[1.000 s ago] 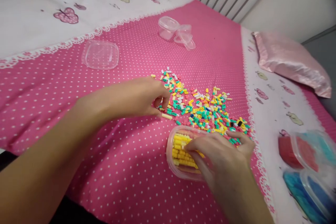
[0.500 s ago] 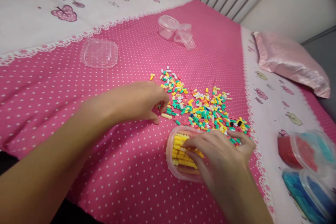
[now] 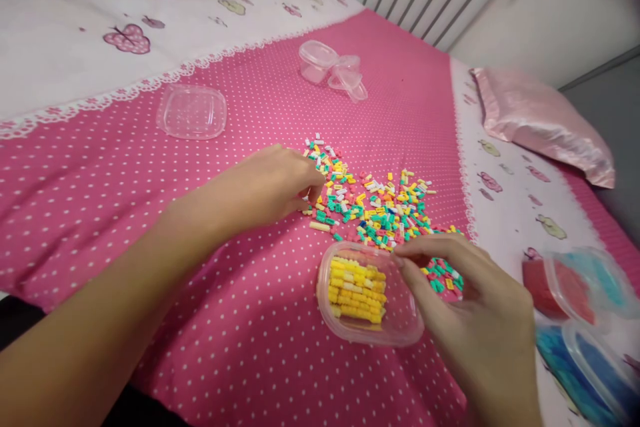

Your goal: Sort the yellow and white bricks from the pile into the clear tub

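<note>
Toy bricks (image 3: 385, 217) lie beyond the plastic tub (image 3: 403, 310); your left hand (image 3: 277, 180) curls, right hand (image 3: 475, 307) pinches, any hold unclear.

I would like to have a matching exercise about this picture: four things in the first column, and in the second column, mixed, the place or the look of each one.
1. Left hand
2. Right hand
3. Yellow strips
4. Pillow

A. Pale pink and shiny
B. Inside the clear container
C. By the left edge of the loose pieces
D. Fingertips at the container's rim

Pairs: 1-C, 2-D, 3-B, 4-A
</note>
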Demonstrator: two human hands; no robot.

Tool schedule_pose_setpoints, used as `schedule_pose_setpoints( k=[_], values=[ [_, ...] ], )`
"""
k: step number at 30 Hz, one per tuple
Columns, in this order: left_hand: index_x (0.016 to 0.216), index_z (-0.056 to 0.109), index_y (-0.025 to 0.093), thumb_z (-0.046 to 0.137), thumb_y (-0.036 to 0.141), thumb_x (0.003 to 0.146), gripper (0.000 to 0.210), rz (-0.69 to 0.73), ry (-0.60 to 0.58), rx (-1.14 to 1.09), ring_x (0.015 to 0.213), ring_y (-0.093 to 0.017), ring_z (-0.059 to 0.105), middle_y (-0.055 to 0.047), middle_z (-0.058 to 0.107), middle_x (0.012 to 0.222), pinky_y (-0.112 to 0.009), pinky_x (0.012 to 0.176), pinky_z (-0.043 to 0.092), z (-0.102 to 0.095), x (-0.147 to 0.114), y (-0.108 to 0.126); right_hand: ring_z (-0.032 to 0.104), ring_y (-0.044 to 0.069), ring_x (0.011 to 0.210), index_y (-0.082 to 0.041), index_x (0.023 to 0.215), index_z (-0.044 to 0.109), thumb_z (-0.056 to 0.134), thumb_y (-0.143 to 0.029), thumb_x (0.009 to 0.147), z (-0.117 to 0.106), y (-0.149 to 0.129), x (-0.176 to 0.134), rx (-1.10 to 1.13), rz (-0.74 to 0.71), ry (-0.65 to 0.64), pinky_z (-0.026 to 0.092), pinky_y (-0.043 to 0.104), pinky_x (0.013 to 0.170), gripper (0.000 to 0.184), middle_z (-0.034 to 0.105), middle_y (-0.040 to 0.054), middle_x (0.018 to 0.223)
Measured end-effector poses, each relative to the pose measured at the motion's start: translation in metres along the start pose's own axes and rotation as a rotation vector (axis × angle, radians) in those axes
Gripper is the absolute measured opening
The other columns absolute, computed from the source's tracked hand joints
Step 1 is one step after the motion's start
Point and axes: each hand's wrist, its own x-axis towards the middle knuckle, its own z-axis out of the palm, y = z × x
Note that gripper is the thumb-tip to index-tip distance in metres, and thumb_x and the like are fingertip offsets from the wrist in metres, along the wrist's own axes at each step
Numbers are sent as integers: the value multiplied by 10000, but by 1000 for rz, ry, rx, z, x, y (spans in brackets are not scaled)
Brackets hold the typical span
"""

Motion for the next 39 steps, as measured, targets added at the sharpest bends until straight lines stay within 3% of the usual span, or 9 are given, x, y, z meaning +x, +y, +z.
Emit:
schedule_pose_setpoints(
  k=[9, 14, 18, 22, 24, 30, 32, 35, 39],
  values=[
    [830, 746, 214, 616, 167, 871, 144, -3, -44, 161, 822, -195, 638, -27, 733, 810, -345, 802, 366, 11, 3, 7, 647, 160, 804, -263, 881, 689, 663, -176, 903, 0, 6, 2, 36, -18, 4, 472, 347, 775, 94, 708, -30, 845],
    [836, 757, 212, 604, 199, 848, 155, -40, 60, 203, 792, -216, 633, -49, 732, 785, -361, 780, 385, 3, 3, 7, 654, 163, 838, -262, 914, 689, 637, -185, 925, -2, 5, 4, 16, -28, -44, 478, 341, 784, 94, 717, -21, 882],
    [860, 734, 209, 618, 199, 831, 120, 22, 135, -129, 730, -154, 649, -1, 739, 804, -280, 681, 420, -7, 0, 23, 662, 155, 911, -254, 982, 687, 655, -206, 939, -1, 0, 4, 9, -73, -53, 486, 312, 824, 72, 732, -10, 961],
    [899, 668, 205, 631, 179, 848, 68, 86, -4, -564, 738, -115, 693, 35, 745, 811, -214, 652, 471, -11, -2, 49, 680, 147, 904, -247, 1007, 675, 692, -152, 916, 1, -5, 4, 30, -183, -77, 464, 312, 866, 132, 757, -24, 958],
    [1015, 592, 209, 646, 168, 859, 170, 75, -80, -740, 811, -126, 721, 30, 760, 877, -206, 675, 504, -7, -2, 57, 686, 134, 828, -247, 972, 668, 700, -127, 903, 0, -7, 4, 28, -214, -84, 445, 317, 879, 142, 763, -50, 898],
    [1080, 486, 231, 636, 118, 901, 259, 122, -149, -863, 864, -123, 733, 23, 762, 939, -195, 695, 514, 6, 0, 60, 646, 120, 710, -245, 906, 651, 662, -129, 904, -6, -11, 2, -32, -221, -130, 425, 315, 840, 117, 738, -75, 812],
    [1063, 502, 223, 675, 151, 890, 256, 124, -115, -835, 853, -120, 725, 23, 755, 937, -193, 688, 505, 3, 0, 55, 648, 131, 724, -253, 888, 654, 655, -146, 900, -8, -9, -1, -46, -180, -166, 399, 334, 859, 108, 722, -74, 800],
    [920, 579, 198, 734, 227, 850, 173, 124, 48, -657, 840, -120, 688, 14, 728, 914, -209, 696, 481, -7, -2, 39, 667, 160, 788, -283, 848, 683, 664, -213, 896, -4, -4, -6, -111, -94, -197, 300, 394, 914, 87, 703, -62, 828],
    [871, 630, 197, 683, 273, 862, 93, 46, 192, -450, 765, -112, 628, 15, 702, 841, -231, 678, 446, -18, -4, 17, 654, 159, 752, -289, 766, 692, 636, -238, 912, 7, 1, -13, -174, -63, -198, 215, 418, 900, 164, 661, -59, 767]
  ],
)
